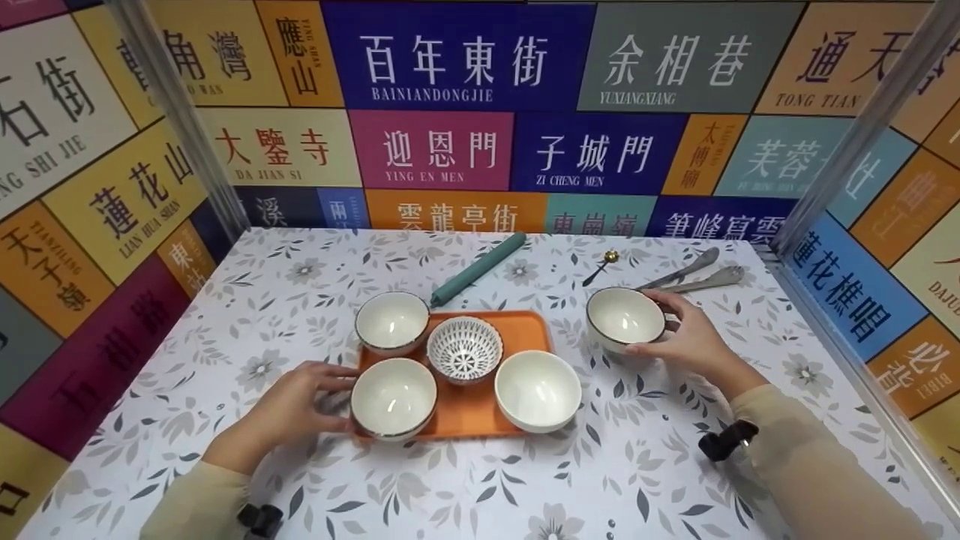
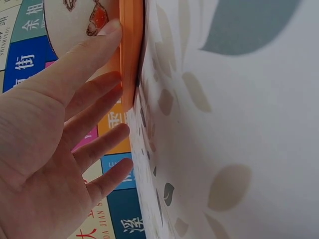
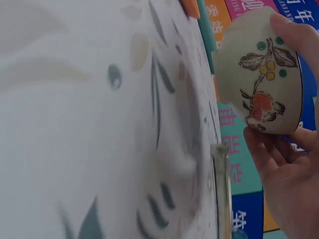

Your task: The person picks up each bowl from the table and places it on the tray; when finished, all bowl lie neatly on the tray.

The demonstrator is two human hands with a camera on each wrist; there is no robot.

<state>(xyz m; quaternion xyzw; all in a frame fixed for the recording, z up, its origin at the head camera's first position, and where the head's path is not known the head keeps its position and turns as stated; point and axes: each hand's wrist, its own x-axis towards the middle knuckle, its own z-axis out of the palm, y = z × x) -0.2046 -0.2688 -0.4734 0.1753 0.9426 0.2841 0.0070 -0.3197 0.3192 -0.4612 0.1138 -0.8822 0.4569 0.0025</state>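
My right hand (image 1: 697,337) holds a cream bowl (image 1: 626,319) with a dark rim, thumb and fingers on opposite sides. The right wrist view shows a bird, leaves and berries painted on this bowl (image 3: 269,84), which looks raised off the table. At the left end of an orange tray (image 1: 461,412), my left hand (image 1: 296,405) has its fingers extended. Its thumb reaches the tray edge (image 2: 130,50) in the left wrist view. Two dark-rimmed cream bowls, one behind (image 1: 392,322) and one in front (image 1: 394,405), a black-patterned bowl (image 1: 465,349) and a plain white bowl (image 1: 538,391) are at the tray.
A green stick (image 1: 480,268) lies behind the tray. Farther right are a small dark utensil with a gold ball (image 1: 611,257) and two grey utensils (image 1: 701,270). Printed panels (image 1: 457,60) wall the leaf-patterned table at the back and sides.
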